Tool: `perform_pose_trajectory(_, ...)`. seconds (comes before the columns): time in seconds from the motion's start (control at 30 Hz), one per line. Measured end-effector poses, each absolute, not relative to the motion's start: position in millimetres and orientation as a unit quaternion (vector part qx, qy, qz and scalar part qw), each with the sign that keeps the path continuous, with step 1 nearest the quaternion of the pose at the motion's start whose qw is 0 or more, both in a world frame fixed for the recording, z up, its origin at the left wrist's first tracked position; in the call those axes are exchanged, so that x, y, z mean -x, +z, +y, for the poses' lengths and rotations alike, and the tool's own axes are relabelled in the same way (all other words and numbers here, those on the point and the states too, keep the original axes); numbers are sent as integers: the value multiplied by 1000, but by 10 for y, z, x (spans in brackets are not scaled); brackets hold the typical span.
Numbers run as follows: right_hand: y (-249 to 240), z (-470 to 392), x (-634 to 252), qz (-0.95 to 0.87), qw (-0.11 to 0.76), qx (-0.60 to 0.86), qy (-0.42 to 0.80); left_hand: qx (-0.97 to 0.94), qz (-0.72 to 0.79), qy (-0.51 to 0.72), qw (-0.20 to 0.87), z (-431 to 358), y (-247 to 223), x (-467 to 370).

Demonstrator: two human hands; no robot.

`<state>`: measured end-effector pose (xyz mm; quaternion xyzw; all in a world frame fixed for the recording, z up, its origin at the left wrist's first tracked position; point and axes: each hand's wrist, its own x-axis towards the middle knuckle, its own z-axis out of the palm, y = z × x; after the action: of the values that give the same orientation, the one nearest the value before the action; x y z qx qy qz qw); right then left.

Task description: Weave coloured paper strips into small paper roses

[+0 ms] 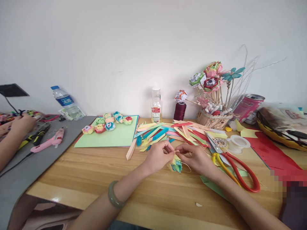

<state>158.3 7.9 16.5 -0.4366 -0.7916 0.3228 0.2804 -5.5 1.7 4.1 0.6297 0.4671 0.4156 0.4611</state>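
Paper bundle [177, 166] shows yellow and teal folds.

Close to the wall [112, 48], near the middle, stood a clear bottle [155, 111] with a white cap. From it, a tilted water bottle [64, 99] sat at nine o'clock, and a pink glue gun [49, 142] lay on a grey mat [72, 129] toward half past eight. At three o'clock came a spool [179, 111] of dark purple thread, farther out a tilted pink can [248, 110], then a dark basket [271, 135] with yellow trim, holding a plastic bag [279, 116].
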Motion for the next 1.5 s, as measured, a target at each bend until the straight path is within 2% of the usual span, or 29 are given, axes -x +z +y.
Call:
perform_pose_trajectory(0.23, 228, 100, -1608, -787, 252, 418, 377, -653, 463, 396, 451, 9, 76, 73)
perform_pose_trajectory(0.37, 198, 98, -1599, -795, 255, 425, 350, -651, 467, 355, 481, 60, 46, 104)
perform_pose_trajectory(0.6, 97, 73, -1560, -794, 267, 473, 272, -651, 511, 341, 445, 86, -53, 125)
perform_pose_trajectory(0.9, 127, 91, -1591, -805, 246, 427, 330, -668, 520, 346, 405, 29, 23, 93)
perform_pose_trajectory(1.0, 141, 89, -1582, -812, 232, 440, 304, -671, 519, 348, 400, 27, 27, 92)
perform_pose_trajectory(1.3, 153, 72, -1608, -845, 223, 420, 245, -659, 499, 350, 441, 53, -19, 121)
perform_pose_trajectory(1.4, 131, 66, -1625, -850, 235, 431, 190, -643, 457, 369, 493, 81, 22, 134)
perform_pose_trajectory(1.5, 116, 61, -1648, -847, 283, 426, 143, -594, 409, 401, 565, 93, 91, 145)
